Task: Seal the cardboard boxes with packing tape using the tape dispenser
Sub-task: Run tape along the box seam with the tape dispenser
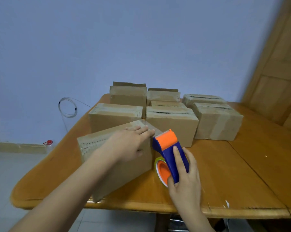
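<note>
A cardboard box (108, 166) lies at an angle near the table's front edge, with clear tape along its top. My left hand (129, 144) presses flat on the box's top right end, fingers straight over the tape. My right hand (183, 178) grips a blue and orange tape dispenser (169, 149) just to the right of that box. Its orange head is against the box's upper right corner. A strip of clear tape runs from the head onto the box top.
Several more cardboard boxes (171, 124) stand in rows behind, toward the back of the wooden table (233, 173). A wooden door (278, 67) is at the right. A coiled cable (67, 107) hangs on the blue wall, and a bottle (48, 144) stands on the floor at left.
</note>
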Demonstrator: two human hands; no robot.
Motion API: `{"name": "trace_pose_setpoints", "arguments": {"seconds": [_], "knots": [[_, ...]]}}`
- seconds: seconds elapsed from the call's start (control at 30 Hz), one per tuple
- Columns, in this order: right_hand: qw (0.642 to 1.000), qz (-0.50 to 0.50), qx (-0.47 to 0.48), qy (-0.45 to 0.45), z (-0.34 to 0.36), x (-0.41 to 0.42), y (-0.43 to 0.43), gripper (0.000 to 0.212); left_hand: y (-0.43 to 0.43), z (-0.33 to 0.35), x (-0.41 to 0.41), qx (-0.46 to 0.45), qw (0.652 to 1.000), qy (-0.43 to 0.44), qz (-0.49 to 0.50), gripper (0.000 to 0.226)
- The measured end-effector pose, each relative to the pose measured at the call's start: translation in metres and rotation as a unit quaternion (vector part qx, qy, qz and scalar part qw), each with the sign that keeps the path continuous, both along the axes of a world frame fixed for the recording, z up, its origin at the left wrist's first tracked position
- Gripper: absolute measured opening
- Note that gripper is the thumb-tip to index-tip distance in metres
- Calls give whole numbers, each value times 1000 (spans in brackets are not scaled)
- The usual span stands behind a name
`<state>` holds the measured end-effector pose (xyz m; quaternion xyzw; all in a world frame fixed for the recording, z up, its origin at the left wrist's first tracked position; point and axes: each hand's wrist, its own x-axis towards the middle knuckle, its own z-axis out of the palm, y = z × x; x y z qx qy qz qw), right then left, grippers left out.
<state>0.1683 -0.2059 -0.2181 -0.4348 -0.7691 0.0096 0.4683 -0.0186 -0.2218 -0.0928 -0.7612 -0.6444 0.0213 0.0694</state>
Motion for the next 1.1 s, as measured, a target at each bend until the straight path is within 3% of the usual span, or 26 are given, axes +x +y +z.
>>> {"name": "trace_pose_setpoints", "arguments": {"seconds": [0.17, 0.5, 0.9, 1.1], "knots": [[1000, 12, -5, -6, 0, -2, -4, 115, -2, 3, 2, 13, 999, -39, 13, 71], [998, 35, -47, -39, 10, 6, -5, 119, 3, 1, -8, -11, 991, -137, 11, 57], [986, 58, -88, -127, 37, 31, -15, 117, -4, 2, 4, -13, 995, -95, 13, 56], [973, 75, -139, -168, 35, 42, -21, 110, 0, 5, -6, -35, 992, -120, 17, 54]]}}
